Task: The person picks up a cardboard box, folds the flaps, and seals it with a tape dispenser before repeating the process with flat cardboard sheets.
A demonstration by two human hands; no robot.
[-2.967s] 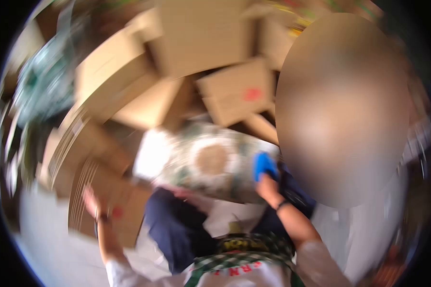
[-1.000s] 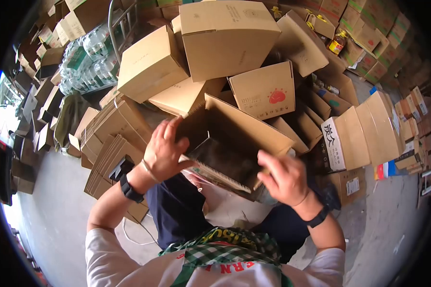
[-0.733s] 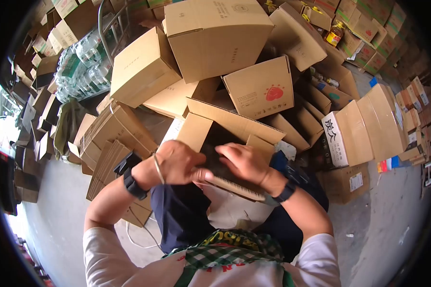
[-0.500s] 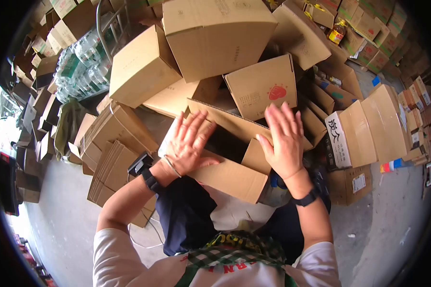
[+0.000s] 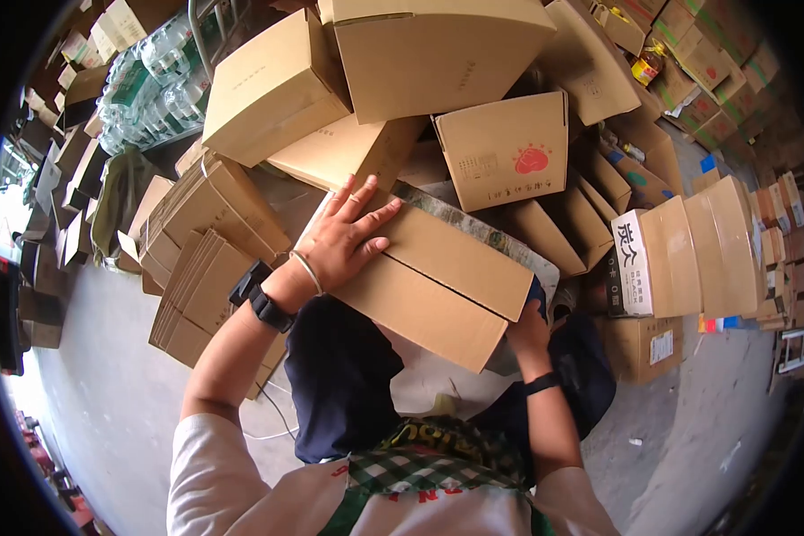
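In front of me a brown cardboard box [image 5: 438, 313] lies with its two long flaps folded inward, their edges meeting at a dark seam. My left hand [image 5: 348, 234] presses flat on the box's left end, fingers spread over the flaps. At the right end, low beside the box, my right hand [image 5: 529, 332] is closed. A bit of dark blue shows above its fingers, but what it holds is mostly hidden.
Behind stand a large carton [image 5: 442, 67], a carton with a red print [image 5: 505, 152] and open boxes. Flattened cardboard [image 5: 201, 290] leans at left, near wrapped water bottles [image 5: 156, 98]. Cartons with a white-and-black label [image 5: 632, 259] stand at right.
The box's raised flaps have come down over its opening. My left hand stays on the left end, while my right hand has dropped from the far flap to beside the right end.
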